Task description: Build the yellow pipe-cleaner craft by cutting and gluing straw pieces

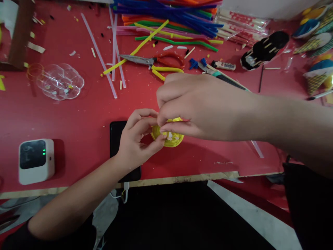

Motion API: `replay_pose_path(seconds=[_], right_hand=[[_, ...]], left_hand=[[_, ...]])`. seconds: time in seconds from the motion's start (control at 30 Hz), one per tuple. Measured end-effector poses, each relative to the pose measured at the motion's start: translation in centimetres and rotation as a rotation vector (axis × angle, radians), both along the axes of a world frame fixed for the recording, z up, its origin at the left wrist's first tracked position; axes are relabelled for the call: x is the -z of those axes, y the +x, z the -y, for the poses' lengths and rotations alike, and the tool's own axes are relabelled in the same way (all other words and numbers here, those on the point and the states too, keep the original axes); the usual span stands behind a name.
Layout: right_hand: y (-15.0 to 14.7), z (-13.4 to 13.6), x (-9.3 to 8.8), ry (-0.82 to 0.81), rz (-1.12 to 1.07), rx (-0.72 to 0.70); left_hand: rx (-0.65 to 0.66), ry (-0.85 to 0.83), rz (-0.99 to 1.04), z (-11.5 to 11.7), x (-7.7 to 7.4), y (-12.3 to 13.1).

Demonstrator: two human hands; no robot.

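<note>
A small round yellow craft piece [169, 138], coiled like a pipe cleaner disc with pale bits on top, sits just above the red table [85, 114] near its front edge. My left hand [137, 140] grips its left side, fingers curled round it. My right hand [197, 106] reaches in from the right and pinches the top of the same piece, hiding its far half.
A black phone [116, 137] lies under my left wrist. A white device with green lights [36, 160] sits front left. Scissors [153, 61], a clear flower-shaped tray [60, 81], clear glue sticks [100, 57], a utility knife [223, 77] and a heap of coloured pipe cleaners [177, 17] fill the back.
</note>
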State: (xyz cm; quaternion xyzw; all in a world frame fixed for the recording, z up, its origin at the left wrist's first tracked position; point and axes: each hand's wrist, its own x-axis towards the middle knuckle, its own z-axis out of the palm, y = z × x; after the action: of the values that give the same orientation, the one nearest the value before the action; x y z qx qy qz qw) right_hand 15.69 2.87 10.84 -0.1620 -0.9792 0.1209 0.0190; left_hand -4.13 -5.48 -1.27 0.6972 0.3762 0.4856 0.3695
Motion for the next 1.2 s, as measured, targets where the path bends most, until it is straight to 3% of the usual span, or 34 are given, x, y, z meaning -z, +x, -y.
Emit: replay_pose_path(seconds=[0.47,0.6,0.83,1.2], right_hand=[[0.1,-0.1,-0.9,-0.060,-0.036,0.133],[-0.2,-0.2,-0.7,-0.121,-0.045,0.169],[-0.3,-0.4,-0.1,-0.171,-0.041,0.197],[-0.1,0.0,0.9,-0.133,-0.040,0.165]], left_hand=[[-0.025,-0.006,-0.006,0.0,-0.3,0.1],[-0.048,0.062,-0.057,-0.2,-0.6,0.0],[-0.075,0.009,-0.078,0.1,-0.5,0.1],[-0.056,-0.033,-0.048,0.1,-0.5,0.2]])
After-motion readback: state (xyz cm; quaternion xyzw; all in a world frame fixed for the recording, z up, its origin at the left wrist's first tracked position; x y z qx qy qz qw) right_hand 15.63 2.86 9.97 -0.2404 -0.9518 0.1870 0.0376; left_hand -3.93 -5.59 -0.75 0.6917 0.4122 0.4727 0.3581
